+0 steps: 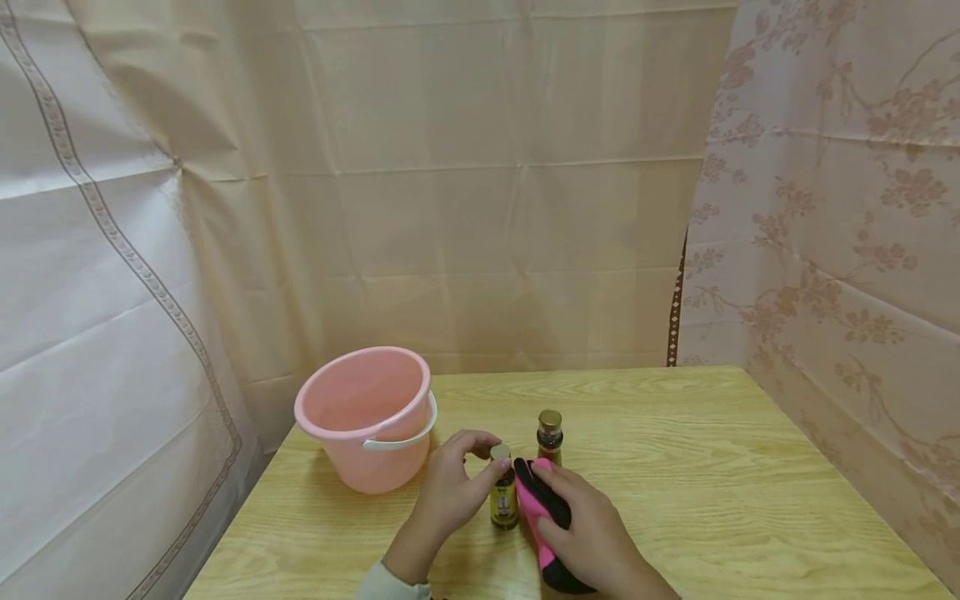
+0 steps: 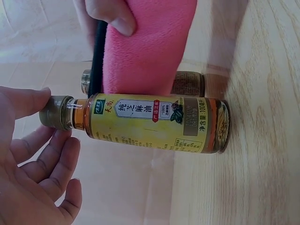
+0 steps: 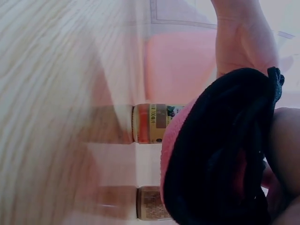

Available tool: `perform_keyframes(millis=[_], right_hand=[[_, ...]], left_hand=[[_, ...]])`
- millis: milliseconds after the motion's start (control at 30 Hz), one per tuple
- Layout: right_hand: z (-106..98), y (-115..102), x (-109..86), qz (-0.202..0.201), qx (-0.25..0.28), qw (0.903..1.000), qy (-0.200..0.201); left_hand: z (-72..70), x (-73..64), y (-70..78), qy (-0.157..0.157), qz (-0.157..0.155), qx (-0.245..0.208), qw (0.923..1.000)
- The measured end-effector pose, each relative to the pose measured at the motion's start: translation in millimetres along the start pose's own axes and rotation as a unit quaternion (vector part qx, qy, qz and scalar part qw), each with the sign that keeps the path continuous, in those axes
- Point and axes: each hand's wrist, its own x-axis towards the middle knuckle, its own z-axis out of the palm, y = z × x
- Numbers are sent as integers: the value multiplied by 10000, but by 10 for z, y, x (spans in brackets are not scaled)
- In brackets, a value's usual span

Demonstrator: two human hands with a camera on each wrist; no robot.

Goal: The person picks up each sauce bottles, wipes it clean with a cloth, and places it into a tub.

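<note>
In the head view, a small sesame oil bottle [image 1: 504,507] with a yellow label and gold cap stands upright on the table. My left hand [image 1: 450,487] pinches that cap between thumb and fingers, as the left wrist view shows at the cap [image 2: 56,112]. My right hand [image 1: 592,529] grips a fuzzy pink cloth with black edging [image 1: 529,504], perhaps a mitt, close beside the bottle. Whether the cloth touches the glass I cannot tell. Behind the cloth stands a second, darker bottle [image 1: 550,437] with a gold cap, its lower part hidden in the head view.
A pink bucket [image 1: 378,471] with a white handle stands on the table's left, near my left hand. The wood-grain table [image 1: 712,483] runs on to the right. Beige curtains [image 1: 487,208] hang behind, with patterned cloth on both sides.
</note>
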Motion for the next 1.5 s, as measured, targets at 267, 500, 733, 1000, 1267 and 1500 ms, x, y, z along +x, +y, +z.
perform_keyframes(millis=[267,500,733,1000,1267,1500], right_hand=[[-17,-46,-10,-156,239,9992,271],[5,-44,-20,-140,226,9994,202],[43,-7,-17,-48,125,9999,27],[84,42,-21,-11,19,9999,-125],[100,67,-27,-62,-44,9996,-275],[135,107,-28,-48,-202,9992,-343]], left_hand=[[-2,1,-5,19,234,59,9997],[-9,9,1,-83,199,42,9998],[-17,6,-2,-120,292,30,9995],[-24,6,4,-142,287,19,9995],[-34,4,26,-155,283,-3,9995],[-40,-5,36,-175,240,-29,9996]])
